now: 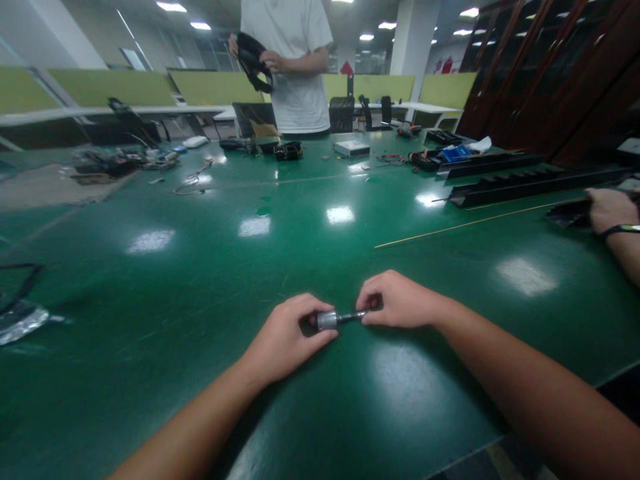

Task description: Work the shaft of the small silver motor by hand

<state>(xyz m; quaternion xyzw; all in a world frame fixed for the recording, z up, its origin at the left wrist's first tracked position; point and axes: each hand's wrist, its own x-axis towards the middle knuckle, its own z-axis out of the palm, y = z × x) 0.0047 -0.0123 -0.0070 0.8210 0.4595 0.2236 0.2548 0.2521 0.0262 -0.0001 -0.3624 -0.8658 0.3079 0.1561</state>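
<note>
Between thumb and fingers, my left hand (287, 337) grips a short silver metal cylinder (327, 321). A thin dark rod (345, 318) extends from the cylinder's right end, in line with it. The rod's far end sits in a pinch of my right hand (395, 300), whose fingertips partly hide it. Both hands are low over the green tabletop (210, 280), near its front edge. What kind of part the cylinder and rod form is too small to tell.
A thin yellowish rod (450, 227) lies ahead to the right, near long black channels (530, 188). Another person's hand (613, 210) is at the right edge. Across the table stands a person (300, 100) holding a black strapped object. Loose electronics (110, 162) lie far left.
</note>
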